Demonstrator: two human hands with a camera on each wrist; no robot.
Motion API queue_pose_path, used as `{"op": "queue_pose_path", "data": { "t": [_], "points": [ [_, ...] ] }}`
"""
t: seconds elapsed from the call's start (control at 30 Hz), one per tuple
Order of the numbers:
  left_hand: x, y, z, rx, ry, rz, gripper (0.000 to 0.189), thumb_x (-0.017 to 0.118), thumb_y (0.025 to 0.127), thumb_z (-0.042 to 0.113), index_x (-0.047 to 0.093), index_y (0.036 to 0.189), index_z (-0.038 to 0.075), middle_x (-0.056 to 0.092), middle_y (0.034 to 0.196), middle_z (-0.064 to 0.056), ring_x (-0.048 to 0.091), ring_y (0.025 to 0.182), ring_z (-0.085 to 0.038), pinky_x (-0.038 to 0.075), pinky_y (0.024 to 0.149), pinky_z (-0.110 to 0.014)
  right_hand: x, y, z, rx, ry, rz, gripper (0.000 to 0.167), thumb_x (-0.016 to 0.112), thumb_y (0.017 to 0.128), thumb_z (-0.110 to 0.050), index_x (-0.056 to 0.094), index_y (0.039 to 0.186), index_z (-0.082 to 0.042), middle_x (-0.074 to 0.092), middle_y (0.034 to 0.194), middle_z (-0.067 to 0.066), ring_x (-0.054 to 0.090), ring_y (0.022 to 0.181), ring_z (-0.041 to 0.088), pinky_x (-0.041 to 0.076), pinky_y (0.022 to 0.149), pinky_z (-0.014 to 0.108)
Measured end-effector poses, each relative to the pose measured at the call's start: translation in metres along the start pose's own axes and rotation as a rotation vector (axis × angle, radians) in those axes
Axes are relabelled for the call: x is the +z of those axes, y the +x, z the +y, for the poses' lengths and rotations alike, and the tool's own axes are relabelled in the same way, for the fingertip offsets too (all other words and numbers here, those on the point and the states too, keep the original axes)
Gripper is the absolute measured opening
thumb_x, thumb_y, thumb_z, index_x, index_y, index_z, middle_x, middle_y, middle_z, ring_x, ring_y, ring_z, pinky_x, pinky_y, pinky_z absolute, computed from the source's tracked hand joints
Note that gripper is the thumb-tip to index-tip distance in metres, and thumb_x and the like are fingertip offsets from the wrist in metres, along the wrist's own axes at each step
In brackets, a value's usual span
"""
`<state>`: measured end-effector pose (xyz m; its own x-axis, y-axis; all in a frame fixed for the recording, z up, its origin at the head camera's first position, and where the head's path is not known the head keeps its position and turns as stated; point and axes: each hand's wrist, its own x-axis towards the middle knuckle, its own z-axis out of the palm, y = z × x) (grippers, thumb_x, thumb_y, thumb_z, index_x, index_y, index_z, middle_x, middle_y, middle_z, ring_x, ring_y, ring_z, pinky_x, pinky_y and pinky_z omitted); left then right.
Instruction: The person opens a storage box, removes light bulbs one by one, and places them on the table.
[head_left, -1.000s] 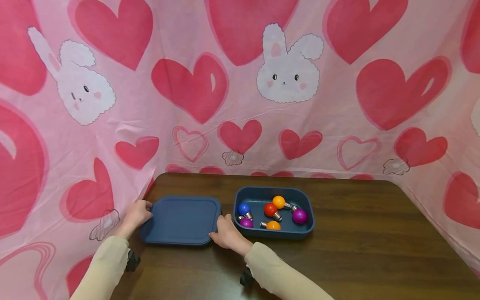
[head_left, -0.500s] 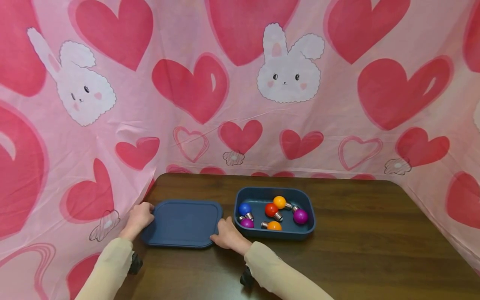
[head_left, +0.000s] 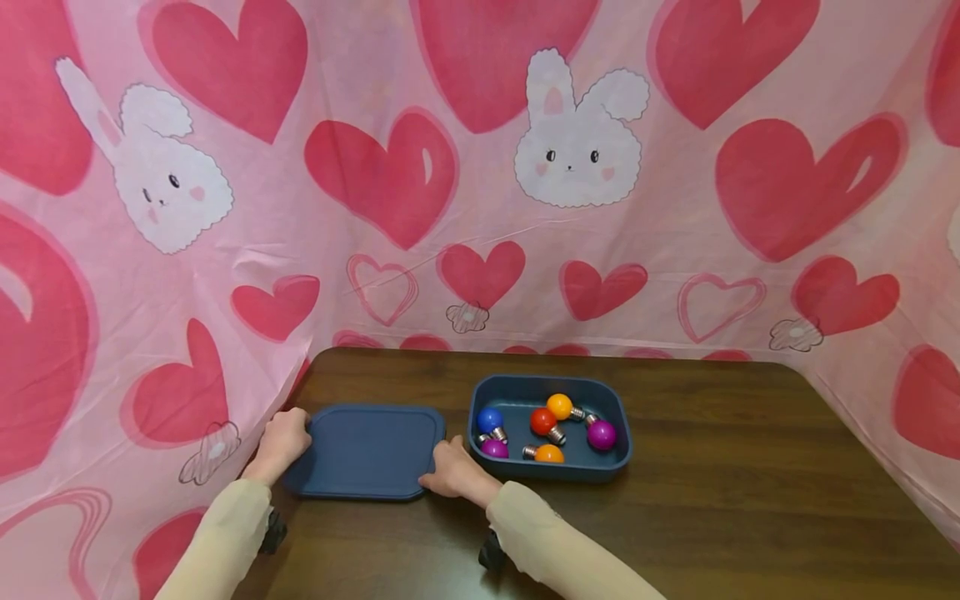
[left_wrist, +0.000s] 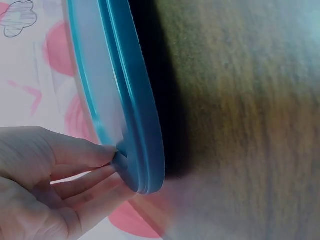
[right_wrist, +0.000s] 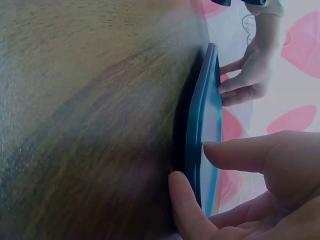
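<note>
A flat dark blue lid with rounded corners lies low over the table, left of the box. My left hand pinches its left edge; in the left wrist view the thumb of that hand meets the lid's rim. At the opposite edge my right hand holds the lid, thumb on top and a fingertip at the outer side in the right wrist view. Whether the lid touches the table cannot be told. The dark blue box stands uncovered just right of my right hand.
Inside the box lie several coloured bulbs, among them a blue bulb, a red bulb and a purple bulb. The brown wooden table reaches back to a pink heart-patterned cloth, which also hangs close on the left.
The lid has shifted slightly toward me, its far edge coming nearer. My left hand has moved a little to the right and nearer with it. The box and bulbs stay put.
</note>
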<state>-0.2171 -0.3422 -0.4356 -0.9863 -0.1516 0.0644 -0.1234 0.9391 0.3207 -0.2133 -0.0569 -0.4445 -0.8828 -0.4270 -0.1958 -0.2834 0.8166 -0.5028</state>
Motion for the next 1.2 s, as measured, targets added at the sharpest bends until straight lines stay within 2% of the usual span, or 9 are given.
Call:
{"op": "queue_pose_path", "data": {
  "t": [0.13,0.37,0.6,0.77,1.0,1.1,1.2],
  "points": [
    [0.003,-0.002,0.000,0.021,0.004,0.038,0.022,0.056,0.077,-0.007,0.070,0.093,-0.012,0.067,0.089,-0.036,0.061,0.065,-0.038,0.054,0.060,-0.054,0.001,0.000,-0.001,-0.010,-0.017,0.009,0.042,0.077,0.084,-0.027,0.066,0.104,0.009,0.062,0.110,0.021,0.057,0.098,0.028,0.057,0.088,0.036],
    [0.011,-0.006,-0.002,0.069,0.014,0.104,0.010,0.055,0.076,-0.010,0.065,0.076,-0.008,0.066,0.078,-0.032,0.062,0.064,-0.043,0.052,0.055,-0.054,0.002,-0.001,-0.002,-0.005,-0.040,0.003,0.048,0.077,0.085,-0.028,0.065,0.111,0.010,0.061,0.122,0.025,0.057,0.113,0.032,0.056,0.097,0.039],
    [0.010,-0.007,0.000,0.073,0.019,0.104,0.009,0.056,0.077,-0.010,0.064,0.076,-0.008,0.066,0.076,-0.030,0.060,0.061,-0.036,0.052,0.054,-0.051,0.000,-0.002,-0.003,-0.027,-0.063,0.006,0.043,0.076,0.085,-0.031,0.068,0.102,0.008,0.066,0.104,0.018,0.055,0.102,0.028,0.056,0.087,0.035],
    [0.009,-0.007,0.000,0.067,0.023,0.094,0.008,0.057,0.077,-0.010,0.065,0.077,-0.008,0.066,0.076,-0.028,0.056,0.060,-0.032,0.051,0.054,-0.048,-0.001,-0.003,-0.003,-0.027,-0.022,-0.002,0.045,0.075,0.086,-0.031,0.067,0.104,0.010,0.065,0.109,0.020,0.055,0.103,0.029,0.056,0.089,0.038],
    [0.008,-0.005,-0.003,0.031,0.033,0.035,0.010,0.060,0.080,-0.003,0.066,0.085,-0.009,0.066,0.079,-0.028,0.057,0.062,-0.032,0.055,0.058,-0.052,-0.003,-0.014,-0.002,-0.045,0.026,-0.004,0.057,0.072,0.089,-0.030,0.057,0.122,0.014,0.053,0.122,0.025,0.059,0.097,0.028,0.057,0.095,0.042],
    [0.007,-0.004,-0.004,0.050,0.035,0.057,0.011,0.064,0.082,0.001,0.066,0.085,-0.010,0.065,0.075,-0.026,0.057,0.061,-0.033,0.054,0.057,-0.051,-0.007,-0.021,-0.002,-0.059,0.042,0.003,0.063,0.072,0.089,-0.031,0.053,0.131,0.012,0.050,0.124,0.025,0.060,0.098,0.028,0.056,0.097,0.042],
    [0.005,-0.005,0.001,0.090,0.046,0.111,0.016,0.066,0.082,0.004,0.067,0.088,-0.011,0.067,0.078,-0.028,0.062,0.066,-0.040,0.054,0.060,-0.054,-0.012,-0.028,-0.001,-0.088,0.067,0.018,0.063,0.072,0.089,-0.031,0.053,0.134,0.008,0.049,0.124,0.023,0.059,0.101,0.027,0.056,0.097,0.043]
  ]
}}
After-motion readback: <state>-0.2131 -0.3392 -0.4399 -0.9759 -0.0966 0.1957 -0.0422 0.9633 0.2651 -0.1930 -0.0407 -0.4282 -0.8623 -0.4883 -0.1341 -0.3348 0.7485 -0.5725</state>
